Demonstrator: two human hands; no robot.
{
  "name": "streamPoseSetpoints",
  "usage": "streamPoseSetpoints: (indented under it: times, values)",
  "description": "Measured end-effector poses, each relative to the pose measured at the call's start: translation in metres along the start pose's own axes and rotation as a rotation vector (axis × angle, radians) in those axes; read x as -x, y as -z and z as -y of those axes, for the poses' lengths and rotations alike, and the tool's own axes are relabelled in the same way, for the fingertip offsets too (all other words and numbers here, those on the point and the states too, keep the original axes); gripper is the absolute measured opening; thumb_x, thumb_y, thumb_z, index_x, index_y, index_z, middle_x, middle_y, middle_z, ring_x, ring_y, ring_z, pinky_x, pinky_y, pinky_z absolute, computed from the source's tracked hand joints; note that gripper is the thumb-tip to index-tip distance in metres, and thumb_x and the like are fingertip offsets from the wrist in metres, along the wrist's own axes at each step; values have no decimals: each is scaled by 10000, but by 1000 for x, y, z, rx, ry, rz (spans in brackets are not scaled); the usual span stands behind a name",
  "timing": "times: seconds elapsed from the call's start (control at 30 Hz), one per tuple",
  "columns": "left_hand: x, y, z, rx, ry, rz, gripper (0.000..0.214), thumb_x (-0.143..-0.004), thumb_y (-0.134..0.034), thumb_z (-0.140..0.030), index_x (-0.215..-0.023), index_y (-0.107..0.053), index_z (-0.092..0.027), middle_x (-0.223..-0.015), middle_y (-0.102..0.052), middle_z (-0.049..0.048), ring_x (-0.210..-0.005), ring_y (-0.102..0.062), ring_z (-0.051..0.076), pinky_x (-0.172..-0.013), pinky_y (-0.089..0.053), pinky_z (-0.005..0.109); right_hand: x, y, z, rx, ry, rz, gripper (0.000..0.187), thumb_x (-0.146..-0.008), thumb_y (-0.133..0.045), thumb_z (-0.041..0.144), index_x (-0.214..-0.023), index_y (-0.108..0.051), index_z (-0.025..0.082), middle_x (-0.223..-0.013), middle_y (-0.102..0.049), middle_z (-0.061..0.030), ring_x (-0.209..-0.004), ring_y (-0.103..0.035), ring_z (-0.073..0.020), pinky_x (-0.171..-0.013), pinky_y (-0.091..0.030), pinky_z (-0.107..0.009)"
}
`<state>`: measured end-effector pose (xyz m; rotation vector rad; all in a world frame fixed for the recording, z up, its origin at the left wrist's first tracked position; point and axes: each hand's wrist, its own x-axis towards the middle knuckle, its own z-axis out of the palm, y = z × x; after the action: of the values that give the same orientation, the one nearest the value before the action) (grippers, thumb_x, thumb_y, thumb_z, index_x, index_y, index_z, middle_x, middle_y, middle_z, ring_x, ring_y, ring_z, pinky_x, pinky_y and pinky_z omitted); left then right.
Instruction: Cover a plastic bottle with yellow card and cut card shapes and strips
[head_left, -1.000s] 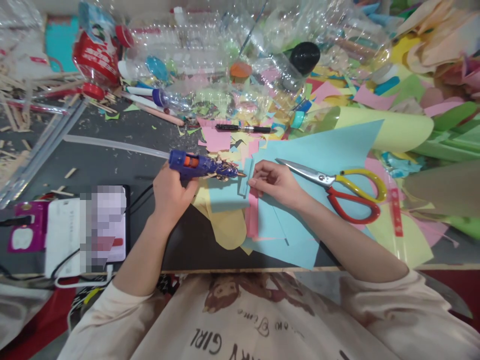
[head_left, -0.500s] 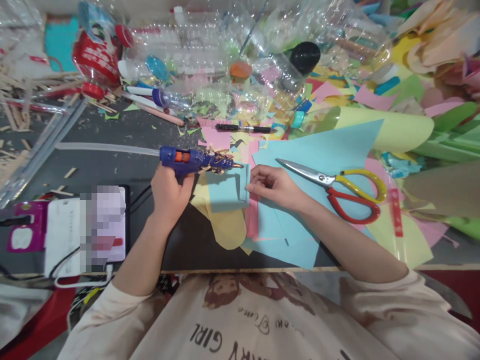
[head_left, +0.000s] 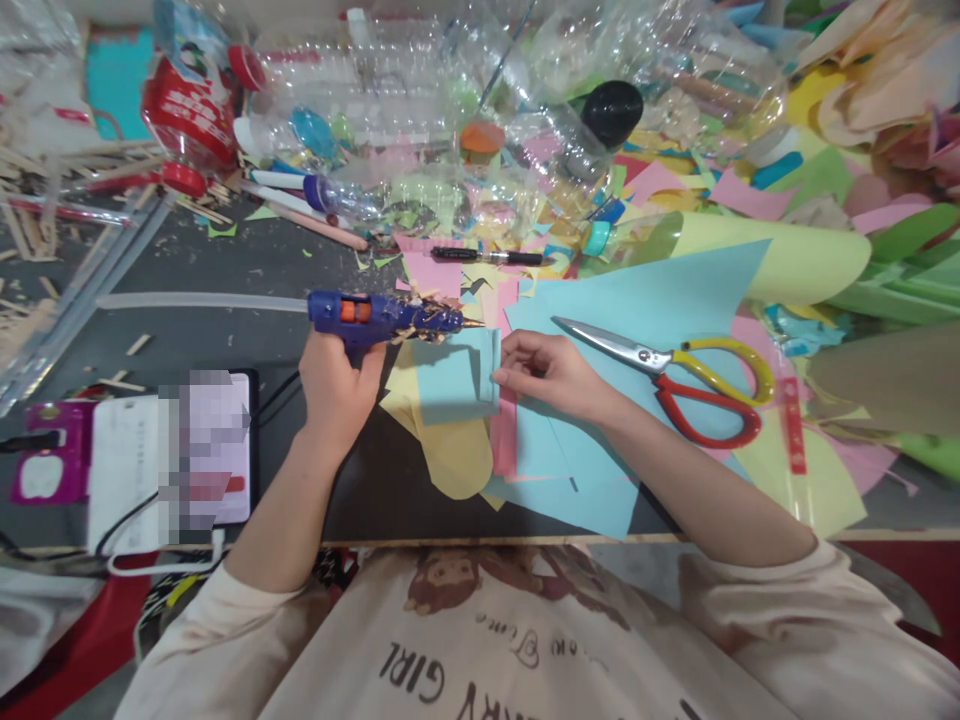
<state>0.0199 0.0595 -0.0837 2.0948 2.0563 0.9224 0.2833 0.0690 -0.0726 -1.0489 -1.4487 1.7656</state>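
Blue glue gun [head_left: 382, 315] sits gripped in our left hand [head_left: 337, 385]. Our right hand [head_left: 551, 370] pinches the folded blue paper [head_left: 454, 378] on the table [head_left: 225, 270].

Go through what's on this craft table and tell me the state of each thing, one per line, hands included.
glue gun: held level in the left hand, nozzle pointing right.
glue stick: loaded, sticking out of the gun's back.
blue paper piece: lying flat, right edge folded up, pinched by the right hand.
scissors: shut, lying on the big blue sheet.
pen: lying flat among scraps.
yellow paper: rolled up.
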Motion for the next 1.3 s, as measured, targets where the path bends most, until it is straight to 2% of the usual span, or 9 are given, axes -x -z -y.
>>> streamPoseSetpoints:
  times: [0.07,0.17,0.3,0.4,0.67,0.77,0.97,1.3]
  values:
    - [0,2,-3,11,17,-3,499,-787,-620,-391,-1238,-530,-195,-1051,-693,133,-1023,-687,325,-918,-543,451,-1,0,-1,-38,-5,-13,341,-743,-807,417,-753,-549,194,-561,-506,68,-504,-456,-74,-496,-365,-225]
    - [0,6,-9,25,5,31,563,-758,-674,-380,-1275,-540,-201,-1132,-687,142,-1096,-671,344,-969,-529,463,-2,0,-2,-126,3,-61,409,-722,-816,501,-754,-535,206,-558,-553,69,-464,-488,-72,-473,-396,-230]
    - [-1,8,-13,34,-66,106,465,-756,-641,-300,-1209,-610,-198,-1102,-713,132,-1065,-689,341,-953,-543,453,-5,1,-3,-182,14,-116,481,-690,-815,584,-761,-515,215,-559,-585,68,-421,-494,-64,-447,-418,-229]
    - [-2,9,-14,15,-68,153,439,-750,-630,-269,-1186,-640,-214,-1098,-723,119,-1056,-693,335,-947,-548,449,-6,3,-3,-196,22,-143,482,-702,-804,594,-769,-509,218,-534,-563,83,-410,-502,-63,-435,-419,-221]
    - [-2,10,-17,-69,-88,186,421,-740,-618,-280,-1151,-691,-222,-953,-741,93,-926,-708,321,-847,-567,426,-7,4,-3,-216,31,-181,489,-687,-814,591,-760,-496,226,-518,-549,97,-397,-509,-63,-409,-393,-210]
    - [-2,10,-17,-77,-79,205,406,-750,-613,-312,-1133,-697,-211,-917,-724,99,-909,-698,336,-861,-559,453,-7,4,-4,-218,30,-181,490,-689,-813,590,-766,-493,226,-518,-543,100,-396,-504,-62,-406,-391,-208]
    - [-3,9,-15,-62,-65,241,425,-766,-599,-319,-1169,-682,-211,-979,-707,115,-960,-682,348,-905,-539,476,-7,3,-2,-229,42,-158,478,-699,-818,573,-761,-505,218,-517,-560,92,-396,-506,-59,-414,-402,-210]
    - [-3,8,-10,-53,-83,197,398,-778,-593,-305,-1156,-682,-222,-934,-732,97,-984,-691,335,-902,-551,453,-6,2,-3,-213,17,-109,480,-689,-820,579,-749,-515,213,-541,-584,77,-403,-495,-55,-421,-409,-214]
